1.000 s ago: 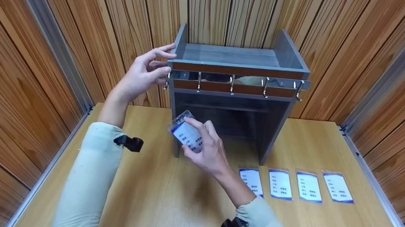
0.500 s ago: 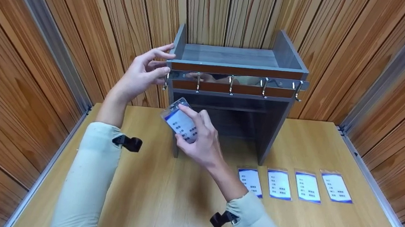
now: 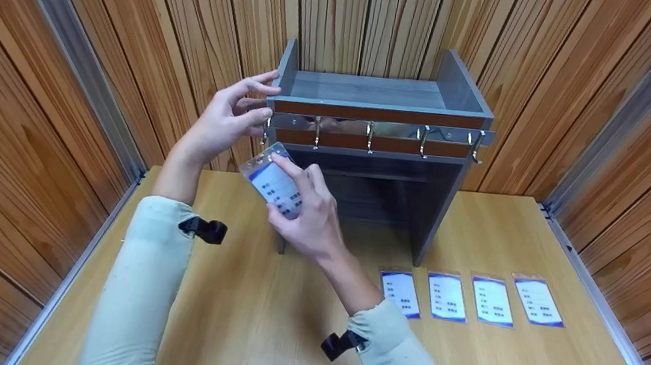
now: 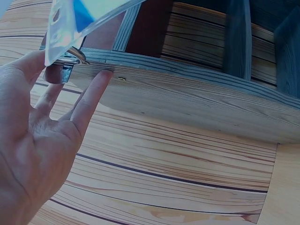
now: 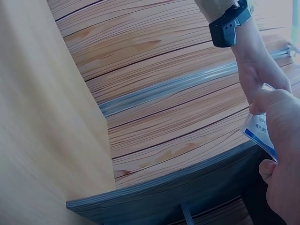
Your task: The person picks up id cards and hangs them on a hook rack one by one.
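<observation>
A grey wooden shelf unit (image 3: 381,113) stands at the back of the table, with a metal rail of hooks (image 3: 394,131) across its front. My left hand (image 3: 251,111) rests straight-fingered against the unit's left end, beside the leftmost hook (image 3: 265,131). My right hand (image 3: 293,200) pinches a clear badge holder with a blue and white card (image 3: 271,180), tilted, its top corner just below that hook. In the left wrist view the badge holder (image 4: 79,23) hangs right at the hook (image 4: 70,58), with my open left hand (image 4: 47,122) next to it. The right wrist view shows the card (image 5: 258,129) held by my right hand (image 5: 281,159).
Several more badge cards (image 3: 446,296) lie in a row on the wooden table (image 3: 262,327) at the right. The other hooks on the rail hang bare. Wood-panelled walls (image 3: 72,59) close in the table on three sides.
My right hand has lifted the badge card up and to the left, from in front of the unit's lower opening to just under the leftmost hook. The left hand has stayed put.
</observation>
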Tool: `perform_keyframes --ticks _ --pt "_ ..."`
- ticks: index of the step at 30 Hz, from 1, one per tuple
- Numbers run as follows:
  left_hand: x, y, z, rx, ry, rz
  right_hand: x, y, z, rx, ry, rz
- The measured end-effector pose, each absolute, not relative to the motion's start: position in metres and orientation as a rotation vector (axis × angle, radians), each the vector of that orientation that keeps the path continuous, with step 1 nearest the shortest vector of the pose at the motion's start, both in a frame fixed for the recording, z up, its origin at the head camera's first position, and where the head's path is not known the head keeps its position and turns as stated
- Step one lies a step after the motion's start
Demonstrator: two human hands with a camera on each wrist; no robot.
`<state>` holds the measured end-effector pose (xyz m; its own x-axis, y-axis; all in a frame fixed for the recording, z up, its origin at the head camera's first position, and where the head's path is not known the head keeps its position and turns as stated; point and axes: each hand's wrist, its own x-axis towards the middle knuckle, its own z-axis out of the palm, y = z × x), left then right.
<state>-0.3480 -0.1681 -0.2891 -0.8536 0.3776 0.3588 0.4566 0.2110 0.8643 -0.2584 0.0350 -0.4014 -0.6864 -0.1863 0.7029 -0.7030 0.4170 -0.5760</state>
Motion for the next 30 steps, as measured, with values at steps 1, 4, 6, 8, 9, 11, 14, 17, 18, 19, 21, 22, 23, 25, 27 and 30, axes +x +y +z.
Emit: perform_keyframes --ticks 1,4,6,8,9,11,14,17,18,19,21,22,23,25,27,30 --pt "-0.348 -0.168 -0.289 -0.824 -2.392 -1.746 -0.259 0.034 -0.401 0.75 -2.131 1.234" --pt "-0.348 -0.167 -0.289 -0.824 -2.396 -1.745 -0.26 0.032 -0.399 0.746 -2.138 1.222" --pt "-0.348 -0.166 -0.29 -0.83 -2.396 -1.746 -0.262 0.031 -0.398 0.734 -2.14 1.22" --pt "-0.349 -0.165 -0.29 -0.84 -2.396 -1.747 -0.263 0.03 -0.398 0.719 -2.142 1.223" --pt "-0.349 -0.165 -0.29 -0.845 -2.396 -1.751 -0.263 0.029 -0.398 0.711 -2.141 1.228" --pt "-0.349 -0.166 -0.289 -0.843 -2.399 -1.754 -0.265 0.028 -0.398 0.7 -2.14 1.232" --pt "-0.348 -0.167 -0.288 -0.831 -2.399 -1.759 -0.268 0.027 -0.396 0.695 -2.14 1.228" --pt "-0.347 -0.168 -0.287 -0.822 -2.402 -1.758 -0.271 0.026 -0.396 0.696 -2.14 1.217" --pt "-0.347 -0.169 -0.287 -0.822 -2.403 -1.757 -0.272 0.025 -0.396 0.696 -2.14 1.214" --pt "-0.347 -0.169 -0.287 -0.824 -2.405 -1.756 -0.273 0.025 -0.396 0.694 -2.14 1.212" --pt "-0.348 -0.169 -0.287 -0.829 -2.405 -1.755 -0.275 0.025 -0.396 0.694 -2.142 1.207" --pt "-0.348 -0.169 -0.286 -0.832 -2.401 -1.758 -0.275 0.025 -0.396 0.696 -2.142 1.204" --pt "-0.348 -0.169 -0.286 -0.835 -2.397 -1.761 -0.276 0.025 -0.395 0.697 -2.145 1.202" --pt "-0.348 -0.169 -0.287 -0.842 -2.389 -1.766 -0.276 0.025 -0.395 0.705 -2.151 1.197" --pt "-0.348 -0.169 -0.287 -0.848 -2.386 -1.769 -0.277 0.025 -0.395 0.712 -2.158 1.19" --pt "-0.349 -0.169 -0.287 -0.85 -2.389 -1.768 -0.277 0.025 -0.395 0.711 -2.164 1.181"
